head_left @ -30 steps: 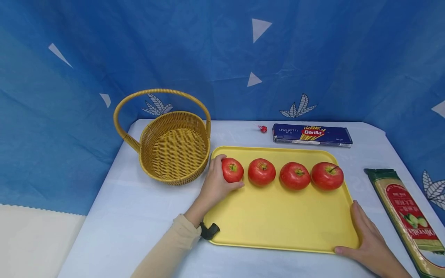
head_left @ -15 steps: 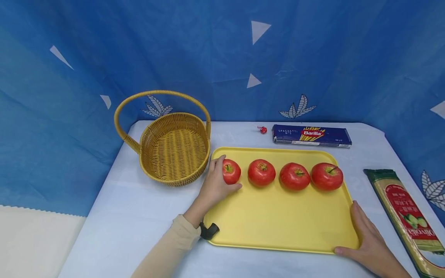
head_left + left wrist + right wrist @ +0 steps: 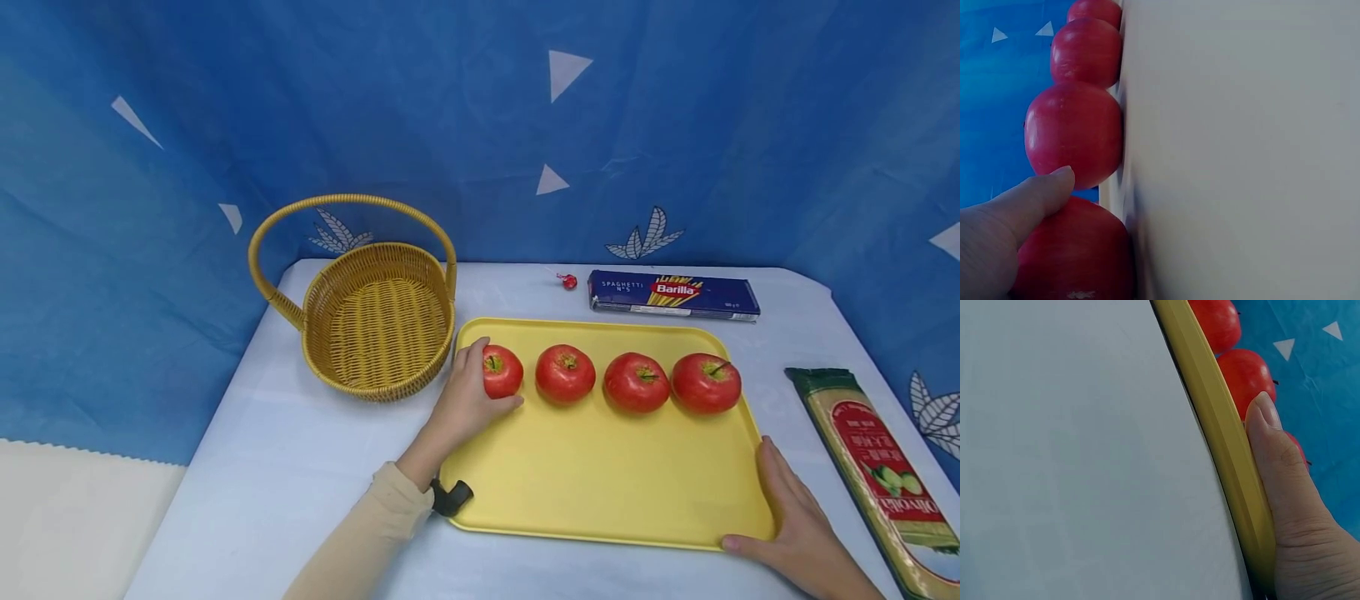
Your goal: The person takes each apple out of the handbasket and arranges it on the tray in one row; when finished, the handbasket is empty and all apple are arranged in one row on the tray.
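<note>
In the head view a row of red apples lies along the back of a yellow tray (image 3: 600,467). My left hand (image 3: 467,400) holds the leftmost apple (image 3: 502,372), thumb on its near side and fingers round its left side. The left wrist view shows the thumb over the held apple (image 3: 1079,256), close to the neighbouring apple (image 3: 1075,134). My right hand (image 3: 798,521) grips the tray's front right corner, fingers along the right edge and thumb at the front edge. In the right wrist view its thumb lies along the yellow rim (image 3: 1222,444).
A wicker basket (image 3: 386,333) with a tall handle stands left of the tray. Behind the tray are a blue spaghetti box (image 3: 673,295) and a small red object (image 3: 568,282). A long pasta packet (image 3: 877,475) lies at the right. A blue curtain hangs behind.
The leftmost apple has turned slightly leftward in my left hand, its stem end now nearer the fingers. My right hand stays at the tray corner.
</note>
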Demonstrator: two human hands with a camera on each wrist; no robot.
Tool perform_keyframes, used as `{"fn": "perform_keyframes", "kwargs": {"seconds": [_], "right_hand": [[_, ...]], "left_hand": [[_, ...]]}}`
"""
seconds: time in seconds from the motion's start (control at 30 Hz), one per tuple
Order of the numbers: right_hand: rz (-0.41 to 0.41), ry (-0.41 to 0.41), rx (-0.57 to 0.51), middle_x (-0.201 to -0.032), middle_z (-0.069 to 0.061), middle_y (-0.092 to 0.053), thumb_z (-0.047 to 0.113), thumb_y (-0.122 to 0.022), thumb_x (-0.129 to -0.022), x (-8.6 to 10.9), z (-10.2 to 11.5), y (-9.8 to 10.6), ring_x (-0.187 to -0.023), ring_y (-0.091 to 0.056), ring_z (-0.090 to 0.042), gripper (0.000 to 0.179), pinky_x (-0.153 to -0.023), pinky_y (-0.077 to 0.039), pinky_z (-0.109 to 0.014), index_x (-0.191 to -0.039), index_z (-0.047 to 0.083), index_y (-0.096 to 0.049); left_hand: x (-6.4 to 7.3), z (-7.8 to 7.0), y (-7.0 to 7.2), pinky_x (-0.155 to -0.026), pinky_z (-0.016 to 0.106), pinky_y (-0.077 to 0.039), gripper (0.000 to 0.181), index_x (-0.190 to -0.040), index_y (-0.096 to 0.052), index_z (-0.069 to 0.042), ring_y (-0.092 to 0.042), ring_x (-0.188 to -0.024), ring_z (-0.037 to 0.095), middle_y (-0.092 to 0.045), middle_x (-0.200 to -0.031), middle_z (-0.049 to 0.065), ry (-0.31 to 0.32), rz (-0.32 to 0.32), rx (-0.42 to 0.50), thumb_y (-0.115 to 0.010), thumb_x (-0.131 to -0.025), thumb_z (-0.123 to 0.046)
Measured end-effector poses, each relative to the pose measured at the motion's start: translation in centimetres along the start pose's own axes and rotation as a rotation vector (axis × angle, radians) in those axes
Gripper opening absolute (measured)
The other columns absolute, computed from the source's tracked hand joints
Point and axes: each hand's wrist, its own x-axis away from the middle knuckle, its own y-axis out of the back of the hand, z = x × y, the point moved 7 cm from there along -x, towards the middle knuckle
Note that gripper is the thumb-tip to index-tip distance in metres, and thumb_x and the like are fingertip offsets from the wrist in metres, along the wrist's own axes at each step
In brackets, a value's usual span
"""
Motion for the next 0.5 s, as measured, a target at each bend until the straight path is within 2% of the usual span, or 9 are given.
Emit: {"fn": "perform_keyframes", "kwargs": {"seconds": [0.2, 0.5], "right_hand": [[-0.005, 0.000, 0.007, -0.159, -0.020, 0.030, 0.046, -0.079, -0.080, 0.00, 0.00, 0.02, -0.144, 0.021, -0.054, 0.132, -0.106, 0.009, -0.078, -0.151, 0.012, 0.028], [0.009, -0.006, -0.004, -0.158, -0.021, 0.030, 0.047, -0.079, -0.080, -0.12, 0.05, 0.01, -0.143, 0.022, -0.054, 0.133, -0.105, 0.008, -0.079, -0.151, 0.013, 0.029]], "left_hand": [[0.10, -0.07, 0.22, -0.103, 0.047, -0.048, 0.105, -0.155, -0.025, -0.014, -0.050, -0.129, 0.031, -0.037, -0.150, 0.013, -0.002, -0.004, -0.015, -0.087, -0.073, -0.035], [0.18, -0.50, 0.31, -0.101, 0.048, -0.049, 0.095, -0.152, -0.031, -0.011, -0.052, -0.125, 0.032, -0.039, -0.147, 0.015, 0.000, -0.002, 0.013, -0.086, -0.076, -0.029]]}}
